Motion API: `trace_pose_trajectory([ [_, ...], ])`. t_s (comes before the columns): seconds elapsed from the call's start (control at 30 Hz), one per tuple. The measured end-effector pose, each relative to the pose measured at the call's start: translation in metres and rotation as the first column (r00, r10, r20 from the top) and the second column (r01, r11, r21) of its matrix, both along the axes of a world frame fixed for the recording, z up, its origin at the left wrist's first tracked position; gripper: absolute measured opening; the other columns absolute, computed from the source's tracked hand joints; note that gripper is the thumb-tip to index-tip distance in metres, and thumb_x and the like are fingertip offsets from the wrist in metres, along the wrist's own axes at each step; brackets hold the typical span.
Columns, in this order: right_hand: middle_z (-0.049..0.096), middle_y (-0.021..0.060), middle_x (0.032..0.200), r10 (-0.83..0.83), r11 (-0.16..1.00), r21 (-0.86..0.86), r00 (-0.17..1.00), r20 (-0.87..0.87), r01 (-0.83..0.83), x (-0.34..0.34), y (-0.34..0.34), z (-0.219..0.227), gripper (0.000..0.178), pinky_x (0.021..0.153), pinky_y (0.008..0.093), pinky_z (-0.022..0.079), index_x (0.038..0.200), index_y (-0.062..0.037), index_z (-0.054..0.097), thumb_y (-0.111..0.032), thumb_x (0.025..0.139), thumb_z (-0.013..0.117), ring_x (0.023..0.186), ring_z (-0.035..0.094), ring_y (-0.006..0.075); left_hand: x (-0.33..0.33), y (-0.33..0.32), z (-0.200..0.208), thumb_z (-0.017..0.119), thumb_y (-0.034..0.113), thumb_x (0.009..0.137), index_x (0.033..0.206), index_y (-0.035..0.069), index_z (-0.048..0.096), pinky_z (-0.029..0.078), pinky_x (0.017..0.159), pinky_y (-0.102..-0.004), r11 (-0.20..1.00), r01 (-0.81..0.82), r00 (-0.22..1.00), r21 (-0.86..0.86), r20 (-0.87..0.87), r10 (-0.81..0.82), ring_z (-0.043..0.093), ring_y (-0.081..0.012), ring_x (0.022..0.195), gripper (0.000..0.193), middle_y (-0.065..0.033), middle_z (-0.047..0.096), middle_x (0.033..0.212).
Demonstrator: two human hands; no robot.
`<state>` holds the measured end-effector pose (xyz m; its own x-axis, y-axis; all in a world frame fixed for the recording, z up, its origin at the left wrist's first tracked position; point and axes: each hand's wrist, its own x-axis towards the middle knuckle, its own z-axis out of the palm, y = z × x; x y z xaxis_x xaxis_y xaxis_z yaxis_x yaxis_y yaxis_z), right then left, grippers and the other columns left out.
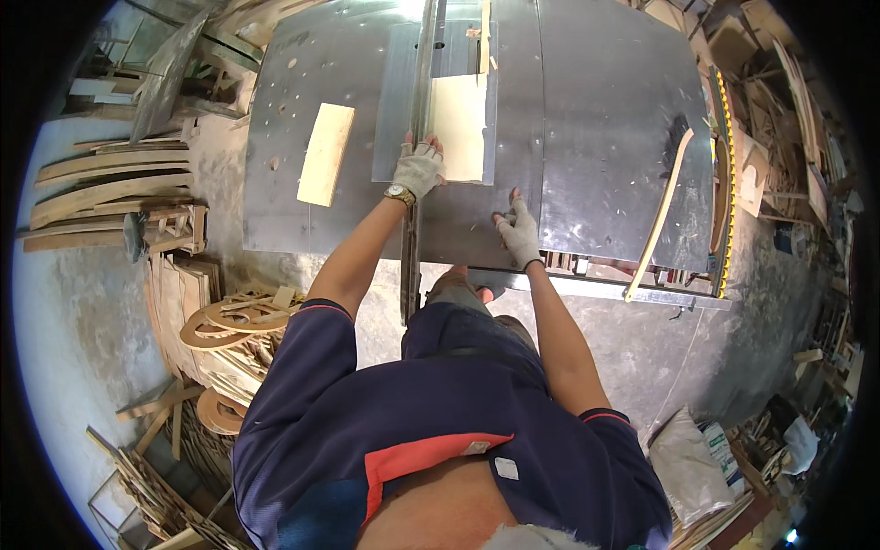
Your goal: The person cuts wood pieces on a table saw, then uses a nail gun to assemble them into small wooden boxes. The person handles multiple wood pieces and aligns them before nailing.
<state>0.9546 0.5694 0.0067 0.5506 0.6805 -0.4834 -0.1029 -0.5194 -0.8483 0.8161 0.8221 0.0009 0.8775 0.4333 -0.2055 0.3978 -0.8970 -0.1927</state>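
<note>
My left hand (419, 170), in a pale glove with bare fingertips, rests across the long metal fence (412, 220). Its fingers are stretched out and reach the near left corner of a pale wooden board (458, 128). That board lies flat along the fence's right side on the dark metal worktable (596, 137). Over the table's near part, right of the fence, my right hand (520, 231) wears a similar glove. Its fingers are extended and apart, with nothing in them. A narrow wood strip (485, 37) lies beyond the board.
Left of the fence lies another pale board (326, 154). A thin curved wood strip (662, 215) crosses the table's right end, near a yellow toothed edging (727, 183). Stacked planks (115, 179) and ring-shaped wood pieces (220, 325) stand at the left. A white sack (687, 463) sits lower right.
</note>
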Motion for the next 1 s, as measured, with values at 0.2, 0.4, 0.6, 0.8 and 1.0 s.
trace_pose_trajectory([
  [0.2, 0.064, 0.0056, 0.079, 0.041, 0.998, -0.052, 0.999, -0.018, -0.041, 0.015, 0.004, -0.001, 0.081, 0.051, 0.0329, 0.051, 0.162, -0.0160, 0.031, -0.014, 0.092, 0.072, 0.058, 0.058, 0.0143, 0.029, 0.027, 0.004, 0.066, 0.054, 0.087, 0.139, 0.008, 0.057, 0.017, 0.122, -0.0667, 1.000, -0.001, 0.999, 0.024, -0.037, 0.001, 0.043, -0.0196, 0.147, 0.070, -0.0092, 0.054, 0.151],
  [0.4, 0.071, 0.0108, 0.086, 0.057, 0.995, -0.086, 0.998, -0.008, -0.058, 0.028, 0.008, -0.003, 0.083, 0.054, 0.0339, 0.052, 0.163, -0.0197, 0.029, -0.014, 0.092, 0.071, 0.059, 0.063, 0.0175, 0.064, 0.058, 0.010, 0.072, 0.046, 0.086, 0.140, 0.009, 0.055, 0.017, 0.123, -0.0652, 0.999, -0.025, 0.999, -0.035, -0.049, 0.023, 0.043, -0.0184, 0.147, 0.067, -0.0087, 0.052, 0.153],
  [0.6, 0.065, 0.0074, 0.077, 0.064, 0.995, -0.076, 0.998, 0.000, -0.063, 0.047, 0.012, -0.007, 0.083, 0.052, 0.0329, 0.050, 0.164, -0.0216, 0.027, -0.011, 0.093, 0.069, 0.054, 0.058, 0.0152, 0.103, 0.083, 0.014, 0.071, 0.044, 0.088, 0.145, 0.011, 0.052, 0.016, 0.124, -0.0627, 0.999, -0.052, 0.990, -0.018, -0.134, 0.049, 0.039, -0.0170, 0.149, 0.068, -0.0066, 0.047, 0.158],
  [0.8, 0.059, -0.0001, 0.070, -0.100, 0.983, 0.121, 0.958, -0.269, 0.137, 0.064, 0.022, -0.018, 0.075, 0.044, 0.0263, 0.045, 0.164, -0.0189, 0.029, -0.001, 0.098, 0.061, 0.048, 0.051, 0.0093, 0.121, 0.115, 0.005, 0.061, 0.036, 0.095, 0.143, 0.008, 0.055, 0.016, 0.125, -0.0619, 1.000, -0.005, 0.998, 0.009, -0.059, 0.005, 0.041, -0.0192, 0.148, 0.056, -0.0083, 0.049, 0.157],
  [1.0, 0.061, 0.0027, 0.080, -0.389, 0.892, 0.179, 0.906, -0.168, 0.416, 0.174, 0.061, -0.026, 0.038, 0.045, 0.0250, 0.042, 0.136, -0.0008, 0.053, -0.006, 0.098, 0.059, 0.054, 0.054, 0.0087, 0.139, 0.151, -0.003, 0.068, 0.044, 0.090, 0.147, 0.008, 0.052, 0.012, 0.126, -0.0623, 1.000, -0.010, 0.997, -0.001, -0.075, 0.010, 0.040, -0.0194, 0.149, 0.069, -0.0084, 0.049, 0.158],
])
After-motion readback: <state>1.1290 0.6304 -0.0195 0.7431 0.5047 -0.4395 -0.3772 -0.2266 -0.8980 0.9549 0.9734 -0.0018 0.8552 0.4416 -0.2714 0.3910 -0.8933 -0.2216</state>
